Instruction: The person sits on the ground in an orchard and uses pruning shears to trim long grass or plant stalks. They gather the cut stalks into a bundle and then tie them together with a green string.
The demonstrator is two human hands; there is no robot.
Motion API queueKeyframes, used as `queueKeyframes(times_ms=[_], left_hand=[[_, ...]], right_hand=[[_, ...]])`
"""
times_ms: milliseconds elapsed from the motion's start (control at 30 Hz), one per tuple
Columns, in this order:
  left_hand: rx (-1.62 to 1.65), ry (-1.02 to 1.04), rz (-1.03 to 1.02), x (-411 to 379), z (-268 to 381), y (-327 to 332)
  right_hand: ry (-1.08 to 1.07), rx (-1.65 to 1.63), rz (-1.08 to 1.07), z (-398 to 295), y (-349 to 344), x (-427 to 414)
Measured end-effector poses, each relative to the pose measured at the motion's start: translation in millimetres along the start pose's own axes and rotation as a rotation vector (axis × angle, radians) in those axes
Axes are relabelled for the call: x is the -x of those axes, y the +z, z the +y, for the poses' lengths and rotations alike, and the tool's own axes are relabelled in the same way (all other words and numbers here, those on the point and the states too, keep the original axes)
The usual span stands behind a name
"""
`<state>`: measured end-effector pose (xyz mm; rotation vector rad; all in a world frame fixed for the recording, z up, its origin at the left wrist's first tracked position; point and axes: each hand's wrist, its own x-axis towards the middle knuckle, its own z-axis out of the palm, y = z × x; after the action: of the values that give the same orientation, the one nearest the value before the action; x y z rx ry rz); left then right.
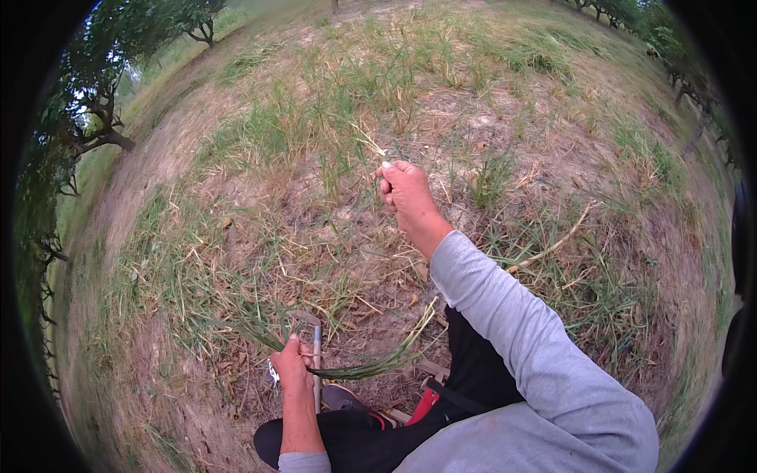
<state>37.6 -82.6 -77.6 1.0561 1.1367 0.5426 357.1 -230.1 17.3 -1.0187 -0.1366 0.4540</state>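
My left hand [291, 362] is closed around a long bundle of green grass [378, 369]. The bundle's pale stalk ends curve up to the right, and its leafy part reaches out to the left of the fist. Stretched out ahead, my right hand [405, 186] pinches a few thin, pale grass stalks [371, 142] between thumb and fingers, above the ground. Just right of my left hand is a hand tool with a straight greyish shaft [317, 349] and a flat head at its top, perhaps a hoe; the hand partly covers it.
Cut and standing grass [355, 100] covers dry soil. To the right of my right forearm lies a bare stick [553, 245]. A dark shoe [346, 399], a red strap [424, 407] and wooden pieces [433, 369] are by my legs. Trees [100, 118] line both sides.
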Motion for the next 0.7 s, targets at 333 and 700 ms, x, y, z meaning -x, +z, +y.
queueKeyframes(times_ms=[333,700], left_hand=[[0.048,-0.047,0.113,-12,6,-6],[0.13,0.01,0.086,-20,5,-14]], right_hand=[[-0.081,-0.087,0.122,-33,-55,-14],[-0.052,-0.222,0.188,-49,-76,-9]])
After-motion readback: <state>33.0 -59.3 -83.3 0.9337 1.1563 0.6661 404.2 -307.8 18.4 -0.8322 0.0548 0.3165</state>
